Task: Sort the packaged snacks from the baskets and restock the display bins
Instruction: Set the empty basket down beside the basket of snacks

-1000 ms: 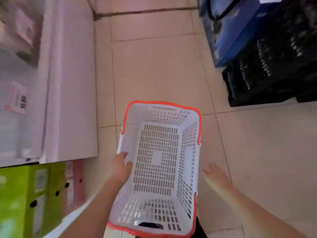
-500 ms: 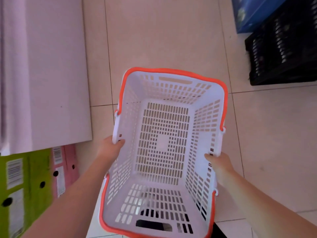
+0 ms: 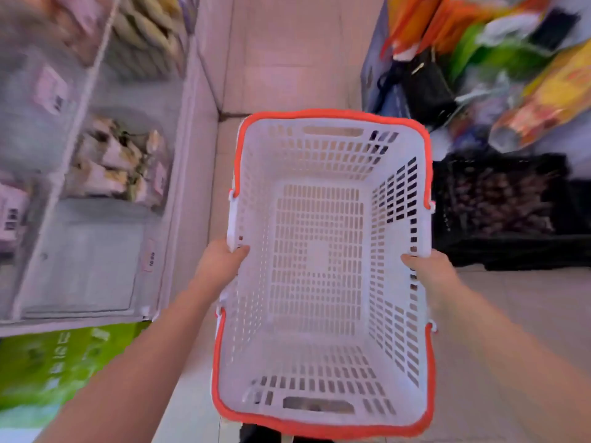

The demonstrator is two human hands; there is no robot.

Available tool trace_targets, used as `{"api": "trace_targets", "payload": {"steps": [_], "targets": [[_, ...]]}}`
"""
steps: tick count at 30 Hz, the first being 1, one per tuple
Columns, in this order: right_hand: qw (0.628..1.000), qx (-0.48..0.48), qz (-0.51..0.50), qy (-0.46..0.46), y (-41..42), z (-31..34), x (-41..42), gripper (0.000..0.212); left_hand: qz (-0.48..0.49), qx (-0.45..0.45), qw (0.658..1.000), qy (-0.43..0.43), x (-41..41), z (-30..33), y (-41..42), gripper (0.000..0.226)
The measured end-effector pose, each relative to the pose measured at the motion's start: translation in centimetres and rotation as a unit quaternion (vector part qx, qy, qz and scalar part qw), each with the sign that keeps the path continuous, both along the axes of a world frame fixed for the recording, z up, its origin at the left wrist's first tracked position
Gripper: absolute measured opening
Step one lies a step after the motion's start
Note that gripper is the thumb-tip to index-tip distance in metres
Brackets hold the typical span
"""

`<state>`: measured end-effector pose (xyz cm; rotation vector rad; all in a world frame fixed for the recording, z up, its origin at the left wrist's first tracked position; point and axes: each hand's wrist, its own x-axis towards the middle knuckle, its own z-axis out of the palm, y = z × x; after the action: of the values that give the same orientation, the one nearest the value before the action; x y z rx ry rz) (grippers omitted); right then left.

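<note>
An empty white plastic basket (image 3: pixel 319 356) with an orange rim is held in front of me above the floor. My left hand (image 3: pixel 220 260) grips its left rim with the thumb hooked inside. My right hand (image 3: pixel 431 266) grips the right rim the same way. On the left stands a white display with clear bins (image 3: pixel 105 244); one bin holds packaged snacks (image 3: pixel 118 161), and another farther back holds more.
A green carton (image 3: pixel 54 359) sits on the floor at the lower left. Black crates (image 3: pixel 505 212) stand at the right, with colourful bags (image 3: pixel 518 75) and a dark handbag (image 3: pixel 425 81) above them. Tiled floor runs down the middle.
My right hand has taken hold of the basket's right rim. The basket has risen, and my view has lifted from the floor toward the display bins and bags.
</note>
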<state>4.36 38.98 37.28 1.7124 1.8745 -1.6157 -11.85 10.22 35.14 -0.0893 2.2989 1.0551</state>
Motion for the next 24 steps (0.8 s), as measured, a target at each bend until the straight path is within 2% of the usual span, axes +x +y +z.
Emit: {"api": "trace_targets", "payload": {"steps": [4,8,11,15,17,21,24], "targets": [[0.998,0.033,0.022,0.042,3.5,8.4,-3.9,0.024,0.021,0.046,0.998,0.042,-3.1,7.7,2.7,0.013],[0.995,0.044,0.019,0.093,5.6,12.9,-9.1,0.028,0.039,0.085,0.993,0.075,-8.4,12.2,4.8,0.011],[0.992,0.038,0.005,0.123,7.0,14.1,-13.8,0.025,0.042,0.091,0.99,0.102,-13.3,14.0,6.5,0.019],[0.988,0.015,-0.016,0.155,8.8,14.3,-20.6,0.03,0.045,0.116,0.987,0.1,-20.8,14.8,9.2,0.005],[0.987,0.011,-0.032,0.157,10.4,14.0,-24.2,0.035,0.052,0.12,0.986,0.103,-24.7,14.8,11.2,0.008],[0.986,0.001,-0.068,0.155,15.4,13.2,-31.6,0.023,0.071,0.129,0.986,0.075,-32.2,14.7,16.7,0.009],[0.986,-0.012,-0.064,0.153,20.6,12.5,-37.3,0.027,0.087,0.118,0.986,0.074,-37.8,14.2,21.7,0.012]]}}
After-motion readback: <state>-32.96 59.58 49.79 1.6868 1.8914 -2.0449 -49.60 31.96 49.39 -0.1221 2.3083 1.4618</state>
